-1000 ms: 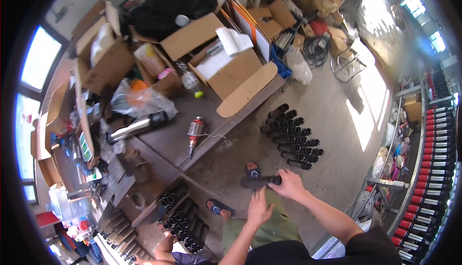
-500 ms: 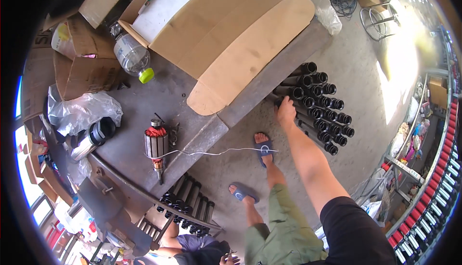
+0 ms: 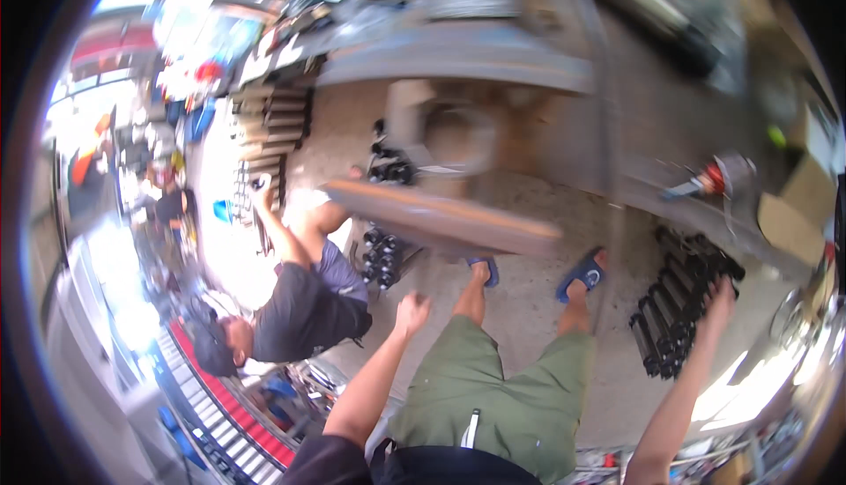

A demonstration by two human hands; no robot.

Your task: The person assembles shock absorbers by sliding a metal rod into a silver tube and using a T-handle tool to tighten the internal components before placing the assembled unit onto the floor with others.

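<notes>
Big bench [image 3: 679, 124] edge runs right beside the stack of black tubes [image 3: 670, 309] on the floor, so a tube pulled up at an angle could clip it imo. Stack looks loose, so tugging one might start others rolling. Right hand [image 3: 721, 298] is at the far end of it, too blurry to tell the grip; left hand [image 3: 413, 313] looks curled closed, nothing visible in it

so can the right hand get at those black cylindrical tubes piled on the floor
Likely yes: the right hand is at the edge of the black tubes, with nothing visibly in between.
</notes>
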